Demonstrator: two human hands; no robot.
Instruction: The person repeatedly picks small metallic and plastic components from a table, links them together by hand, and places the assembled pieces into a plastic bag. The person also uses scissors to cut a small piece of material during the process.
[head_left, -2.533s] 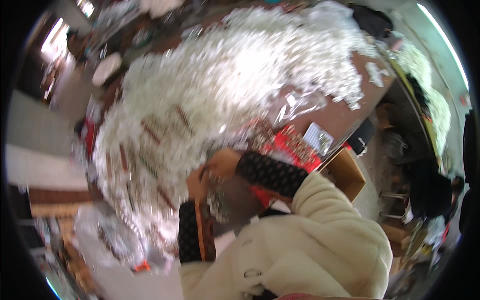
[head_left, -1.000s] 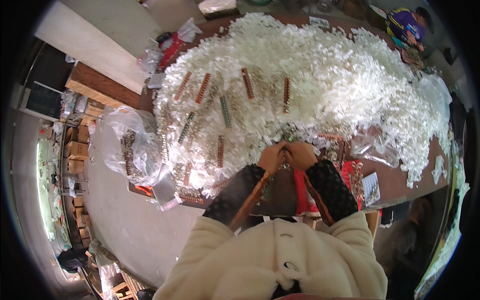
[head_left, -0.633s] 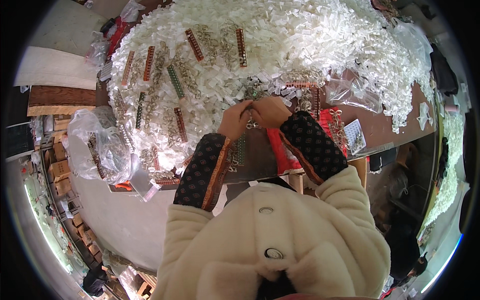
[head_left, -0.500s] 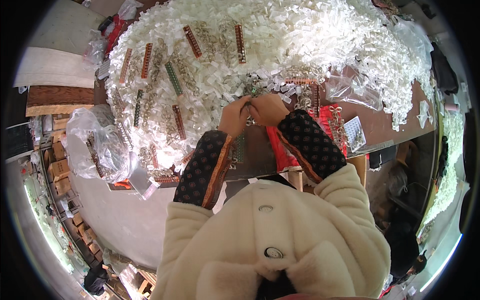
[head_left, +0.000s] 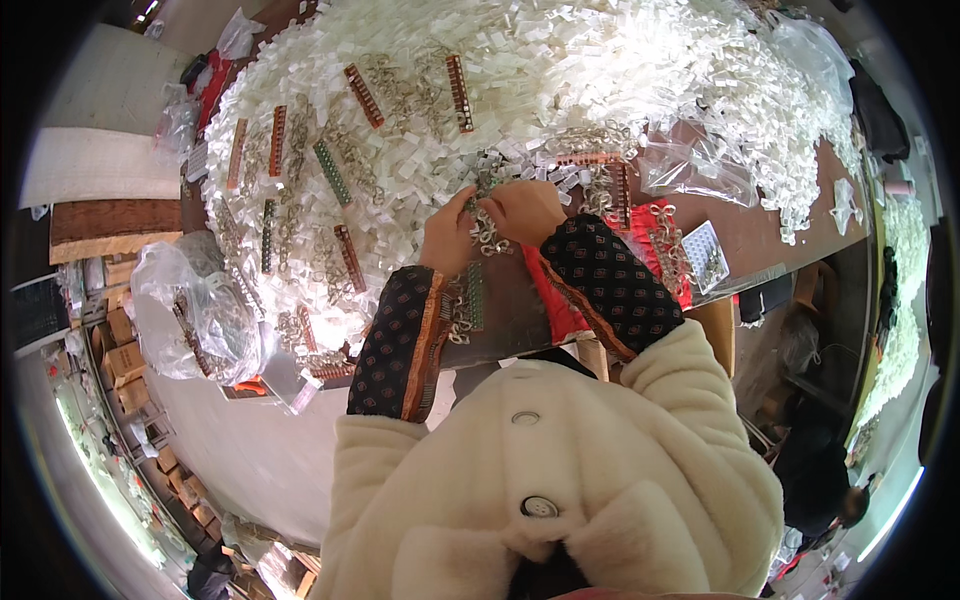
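Note:
Both my hands are close together over the near middle of the table. The fingers of my left hand (head_left: pixel 448 234) point up toward the right hand and look pinched; what they hold, if anything, is too small to make out. Curled just beside it is my right hand (head_left: pixel 530 212), closed on a small bunch of silvery metal rings (head_left: pixel 490 240) that hangs below its fingers. Small green and metal bits lie just beyond my fingertips. Below my left hand, a green strip with holes (head_left: pixel 475 290) lies near the table edge, next to more metal rings (head_left: pixel 460 322).
A wide heap of small clear plastic pieces (head_left: pixel 600 70) covers much of the table (head_left: pixel 780 230). Brown strips (head_left: pixel 459 93) and metal chains lie on it. Red cloth (head_left: pixel 560 315), a clear bag (head_left: pixel 700 170) and a white card (head_left: pixel 706 257) sit right; another bag (head_left: pixel 180 290) left.
My hands have drawn slightly apart, with my left hand moving down and left. The metal rings below my right hand now show more plainly. The whole view has shifted a little.

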